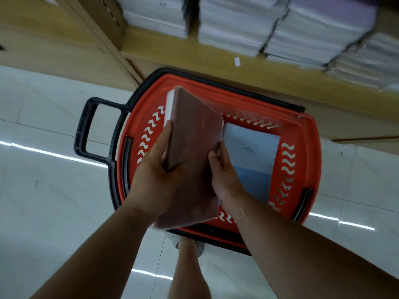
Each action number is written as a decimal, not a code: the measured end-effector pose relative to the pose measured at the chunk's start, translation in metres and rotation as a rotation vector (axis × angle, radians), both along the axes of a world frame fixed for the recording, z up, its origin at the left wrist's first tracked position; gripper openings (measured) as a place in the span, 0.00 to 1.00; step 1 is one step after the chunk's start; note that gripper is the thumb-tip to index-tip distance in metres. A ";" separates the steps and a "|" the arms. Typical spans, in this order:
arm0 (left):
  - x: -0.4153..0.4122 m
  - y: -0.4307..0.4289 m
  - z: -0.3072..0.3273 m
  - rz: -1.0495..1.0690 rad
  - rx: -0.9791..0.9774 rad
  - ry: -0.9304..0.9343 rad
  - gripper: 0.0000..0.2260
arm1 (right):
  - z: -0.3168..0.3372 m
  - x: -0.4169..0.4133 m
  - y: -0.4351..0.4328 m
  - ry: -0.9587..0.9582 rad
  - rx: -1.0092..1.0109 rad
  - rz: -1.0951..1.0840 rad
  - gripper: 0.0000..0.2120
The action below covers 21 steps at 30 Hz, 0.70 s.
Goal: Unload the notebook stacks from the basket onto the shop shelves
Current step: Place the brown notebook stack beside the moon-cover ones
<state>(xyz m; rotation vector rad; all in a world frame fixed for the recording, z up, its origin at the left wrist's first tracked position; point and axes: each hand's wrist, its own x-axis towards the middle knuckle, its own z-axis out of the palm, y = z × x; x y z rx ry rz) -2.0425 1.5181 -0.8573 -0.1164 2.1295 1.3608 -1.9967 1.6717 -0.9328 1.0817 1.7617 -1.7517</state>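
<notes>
A wrapped stack of brown-red notebooks (pixel 194 152) is tilted above the red basket (pixel 302 134), held between both hands. My left hand (pixel 155 173) grips its left edge, thumb on the cover. My right hand (pixel 224 175) clasps its right edge. Inside the basket, to the right, lies a stack with a grey-blue cover (pixel 252 160). The basket stands on the floor against the wooden shelf (pixel 194 55).
Several wrapped white paper stacks (pixel 237 22) fill the low shelf right behind the basket. The basket's black pull handle (pixel 86 130) sticks out to the left. A shiny white tiled floor (pixel 43 190) spreads around. My leg and a shoe (pixel 190 247) stand just below the basket.
</notes>
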 end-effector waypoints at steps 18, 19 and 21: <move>0.057 0.062 0.412 0.233 0.135 0.128 0.34 | 0.366 0.042 0.088 0.179 -0.409 -0.112 0.21; 0.058 0.072 0.427 0.232 0.143 0.134 0.34 | 0.380 0.044 0.099 0.222 -0.413 -0.137 0.22; 0.057 0.095 0.452 0.219 0.173 0.144 0.34 | 0.407 0.046 0.126 0.320 -0.411 -0.196 0.24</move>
